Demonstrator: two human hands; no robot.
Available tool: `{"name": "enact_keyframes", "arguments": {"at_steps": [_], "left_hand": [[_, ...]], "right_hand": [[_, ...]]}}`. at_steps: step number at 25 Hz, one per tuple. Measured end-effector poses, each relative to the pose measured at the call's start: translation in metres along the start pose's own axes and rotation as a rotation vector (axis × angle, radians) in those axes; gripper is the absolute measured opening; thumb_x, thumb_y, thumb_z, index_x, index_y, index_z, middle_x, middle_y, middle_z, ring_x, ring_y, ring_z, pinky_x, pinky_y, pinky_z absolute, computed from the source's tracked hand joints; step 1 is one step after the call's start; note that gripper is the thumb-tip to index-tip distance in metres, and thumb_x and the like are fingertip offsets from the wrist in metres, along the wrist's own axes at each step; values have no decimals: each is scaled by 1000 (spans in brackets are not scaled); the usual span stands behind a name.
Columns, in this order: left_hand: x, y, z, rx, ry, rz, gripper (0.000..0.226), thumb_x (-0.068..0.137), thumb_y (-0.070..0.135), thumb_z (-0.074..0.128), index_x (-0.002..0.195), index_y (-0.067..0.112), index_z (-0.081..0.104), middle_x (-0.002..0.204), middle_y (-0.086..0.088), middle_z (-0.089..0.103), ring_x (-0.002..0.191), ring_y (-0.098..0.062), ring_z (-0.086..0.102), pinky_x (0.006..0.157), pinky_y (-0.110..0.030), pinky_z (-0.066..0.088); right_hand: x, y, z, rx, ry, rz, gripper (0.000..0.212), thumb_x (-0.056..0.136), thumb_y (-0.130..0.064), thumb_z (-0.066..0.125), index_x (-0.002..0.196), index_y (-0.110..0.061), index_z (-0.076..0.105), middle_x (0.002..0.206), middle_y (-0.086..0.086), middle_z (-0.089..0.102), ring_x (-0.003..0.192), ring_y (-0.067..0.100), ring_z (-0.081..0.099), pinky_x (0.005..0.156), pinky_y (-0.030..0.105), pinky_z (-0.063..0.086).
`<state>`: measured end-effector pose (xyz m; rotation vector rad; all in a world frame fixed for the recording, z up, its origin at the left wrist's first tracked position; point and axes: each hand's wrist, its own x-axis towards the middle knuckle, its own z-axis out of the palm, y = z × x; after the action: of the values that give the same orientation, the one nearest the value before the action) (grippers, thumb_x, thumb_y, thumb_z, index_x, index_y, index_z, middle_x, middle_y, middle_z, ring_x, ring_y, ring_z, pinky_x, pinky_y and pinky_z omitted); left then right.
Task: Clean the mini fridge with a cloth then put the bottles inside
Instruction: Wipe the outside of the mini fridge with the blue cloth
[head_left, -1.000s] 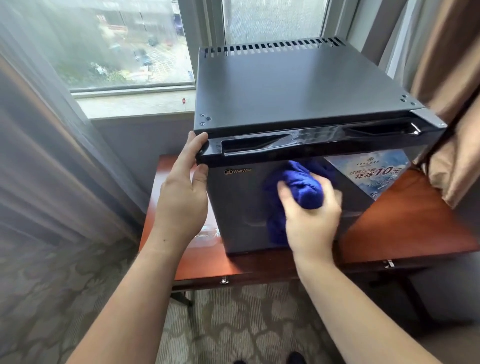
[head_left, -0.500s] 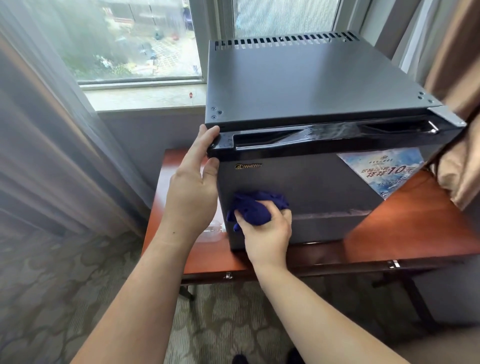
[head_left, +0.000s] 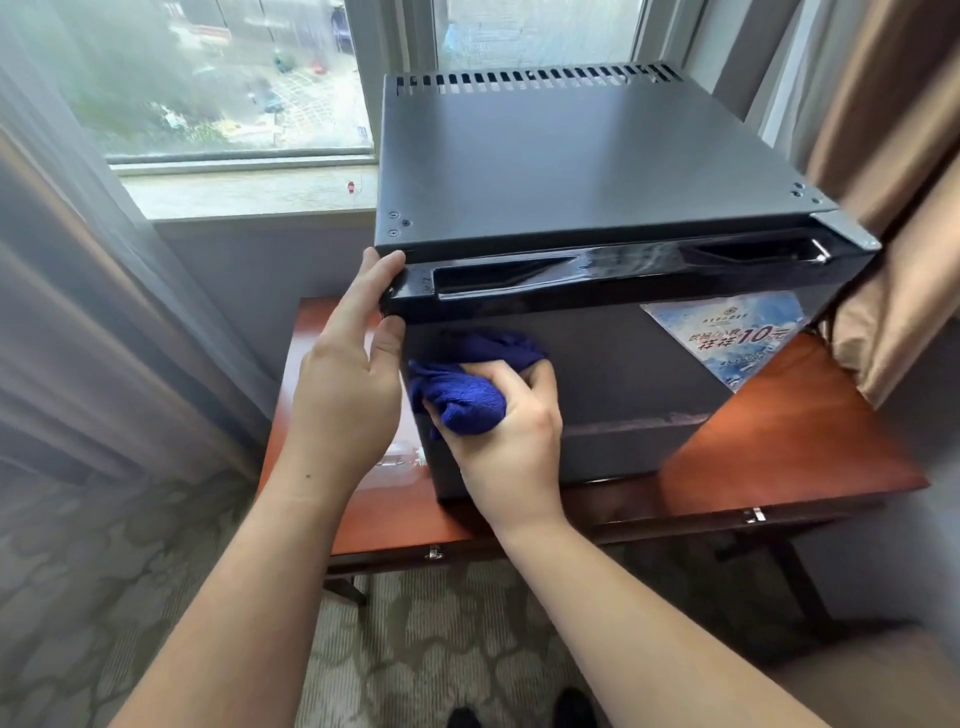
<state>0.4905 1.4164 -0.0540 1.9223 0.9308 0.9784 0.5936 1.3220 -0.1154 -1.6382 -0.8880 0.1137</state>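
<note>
A black mini fridge (head_left: 582, 171) stands with its door closed on a reddish wooden table (head_left: 789, 452). My right hand (head_left: 506, 441) grips a bunched blue cloth (head_left: 462, 389) and presses it against the upper left of the door front. My left hand (head_left: 345, 384) rests flat against the fridge's front left corner, fingertips at the top edge, thumb by the door's side. A clear bottle (head_left: 400, 457) lies on the table left of the fridge, mostly hidden behind my left hand.
A blue sticker (head_left: 737, 338) sits on the door's upper right. Sheer curtain (head_left: 78, 312) hangs at the left, brown curtain (head_left: 893, 182) at the right touching the fridge's corner. A window sill (head_left: 249, 192) runs behind. Patterned carpet (head_left: 415, 649) lies below.
My right hand swept the cloth from the middle of the door down to its lower left, then up toward the upper left. My left hand stayed on the corner.
</note>
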Motion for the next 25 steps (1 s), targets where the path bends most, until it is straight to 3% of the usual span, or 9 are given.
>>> {"name": "enact_keyframes", "arguments": {"at_steps": [6, 10, 12, 14, 17, 21, 25], "left_hand": [[-10, 10, 6, -5, 96, 1, 52, 104, 12, 51, 149, 39, 50, 158, 22, 43, 143, 8, 38, 119, -42, 39], [-55, 20, 30, -33, 224, -3, 55, 101, 11, 56, 151, 30, 47, 157, 17, 42, 147, -7, 39, 115, -41, 43], [-78, 21, 53, -32, 241, 28, 48, 98, 8, 58, 144, 25, 53, 149, 14, 47, 138, -7, 47, 105, -33, 48], [-90, 22, 83, -53, 85, -30, 45, 98, 6, 61, 136, 30, 57, 137, 14, 55, 125, -3, 56, 97, -30, 52], [-91, 34, 123, -94, -215, -113, 48, 99, 10, 62, 136, 40, 54, 135, 21, 57, 122, 2, 59, 98, -26, 51], [-79, 56, 162, -137, -360, -124, 52, 102, 16, 60, 147, 39, 48, 141, 26, 55, 125, 7, 56, 100, -20, 50], [-73, 54, 196, -135, -466, -156, 58, 101, 22, 59, 153, 40, 41, 145, 27, 54, 132, 4, 52, 109, -30, 46]], "right_hand": [[4, 33, -34, -51, 36, 83, 31, 71, -22, 92, 97, -26, 77, 104, 0, 53, 92, 4, 60, 94, 15, 47], [20, 66, -86, -144, 177, 164, 34, 70, -25, 93, 99, -22, 77, 100, 2, 54, 89, 9, 59, 93, 11, 44], [32, 72, -112, -204, 229, 149, 36, 71, -28, 92, 102, -22, 76, 99, 2, 55, 87, 8, 56, 91, 8, 40], [44, 70, -132, -235, 255, 112, 38, 71, -30, 92, 104, -22, 75, 99, 2, 55, 86, 2, 49, 90, 3, 35], [57, 61, -153, -217, 277, 33, 37, 73, -29, 92, 104, -21, 74, 102, 4, 58, 89, -1, 49, 92, 2, 34], [68, 63, -177, -168, 251, -60, 35, 76, -28, 91, 105, -20, 73, 106, 3, 57, 95, 7, 60, 94, 12, 42], [65, 93, -182, -140, 206, -27, 33, 75, -20, 91, 103, -20, 74, 109, 1, 54, 99, 14, 62, 96, 19, 46]]}}
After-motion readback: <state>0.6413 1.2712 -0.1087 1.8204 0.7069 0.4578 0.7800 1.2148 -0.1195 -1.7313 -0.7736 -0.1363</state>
